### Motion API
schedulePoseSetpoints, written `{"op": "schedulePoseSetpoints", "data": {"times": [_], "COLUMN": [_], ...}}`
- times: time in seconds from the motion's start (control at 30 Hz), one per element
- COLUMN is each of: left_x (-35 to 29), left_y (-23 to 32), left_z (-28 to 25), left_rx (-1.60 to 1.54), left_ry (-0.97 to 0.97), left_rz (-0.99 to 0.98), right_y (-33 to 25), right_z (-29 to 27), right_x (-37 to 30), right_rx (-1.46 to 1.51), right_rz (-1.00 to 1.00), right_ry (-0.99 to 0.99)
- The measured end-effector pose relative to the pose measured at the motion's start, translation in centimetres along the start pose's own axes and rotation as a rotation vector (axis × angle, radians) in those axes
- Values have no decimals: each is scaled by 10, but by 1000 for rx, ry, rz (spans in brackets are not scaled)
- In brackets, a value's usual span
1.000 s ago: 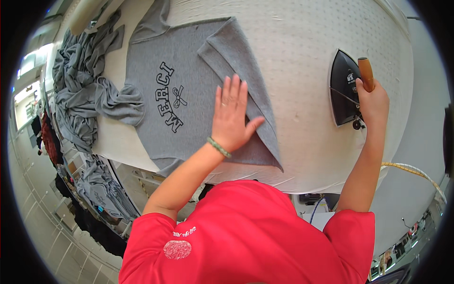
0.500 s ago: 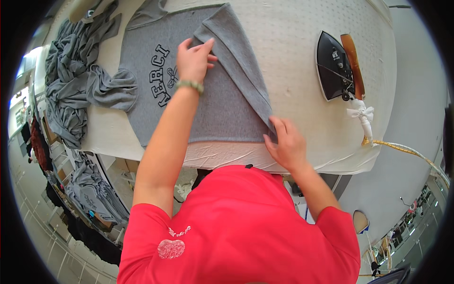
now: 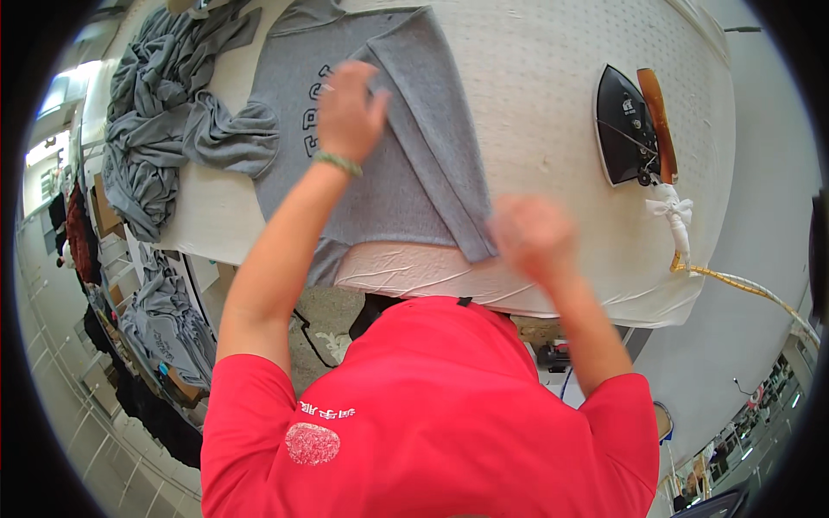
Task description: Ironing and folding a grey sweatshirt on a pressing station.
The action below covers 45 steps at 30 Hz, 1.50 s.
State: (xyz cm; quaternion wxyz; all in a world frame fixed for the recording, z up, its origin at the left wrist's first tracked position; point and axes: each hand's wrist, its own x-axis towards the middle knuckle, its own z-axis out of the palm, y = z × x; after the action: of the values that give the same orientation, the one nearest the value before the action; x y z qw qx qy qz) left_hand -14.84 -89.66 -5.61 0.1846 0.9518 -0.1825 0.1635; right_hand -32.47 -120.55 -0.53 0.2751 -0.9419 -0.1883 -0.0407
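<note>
A grey sweatshirt (image 3: 371, 198) with dark outlined lettering lies on the pale padded table. Its right sleeve (image 3: 432, 138) is folded over the body and runs diagonally down to the near right corner. My left hand (image 3: 350, 112) is over the upper chest beside the folded sleeve, thumb apart from the fingers, covering part of the lettering. Just right of the sleeve's lower end is my right hand (image 3: 535, 237), its fingers smeared by motion. The garment's near left corner droops over the front edge.
A black iron (image 3: 626, 125) with a brown wooden handle rests at the right, its cable (image 3: 751, 285) trailing off the table (image 3: 553, 129). Crumpled grey garments (image 3: 147, 129) are heaped at the left. More grey clothing (image 3: 168, 328) is stacked below the table's left side.
My right hand has come off the sleeve's end and moved slightly right. My left hand has shifted left over the lettering. The sweatshirt's near left corner now hangs lower over the edge.
</note>
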Motion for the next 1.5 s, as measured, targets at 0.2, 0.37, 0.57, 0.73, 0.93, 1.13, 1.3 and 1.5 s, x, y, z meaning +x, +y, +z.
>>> {"op": "schedulePoseSetpoints", "data": {"times": [0.2,0.37,0.57,0.73,0.93,1.13,1.3,1.5], "left_x": [-92,-22,73,115,159,179,202,210], "left_y": [40,-2,-20,-36,-38,-42,-54,-207], "left_z": [-32,-14,44,64,89,99,93,-17], "left_rx": [-219,-396,-594,-555,-500,-642,-668,-644], "left_ry": [-225,-202,-490,-495,-311,-197,-205,-169], "left_rz": [300,386,815,1001,1184,1252,879,-78], "right_y": [137,113,46,-55,-131,-128,-93,-90], "right_z": [-79,-77,-85,-49,30,58,66,52], "right_x": [58,54,75,62,88,157,237,274], "right_rx": [-662,-650,-49,212,29,96,82,194], "right_rz": [585,726,1122,1135,1148,1086,981,1053], "right_ry": [337,103,-336,-121,-318,-133,-143,-147]}}
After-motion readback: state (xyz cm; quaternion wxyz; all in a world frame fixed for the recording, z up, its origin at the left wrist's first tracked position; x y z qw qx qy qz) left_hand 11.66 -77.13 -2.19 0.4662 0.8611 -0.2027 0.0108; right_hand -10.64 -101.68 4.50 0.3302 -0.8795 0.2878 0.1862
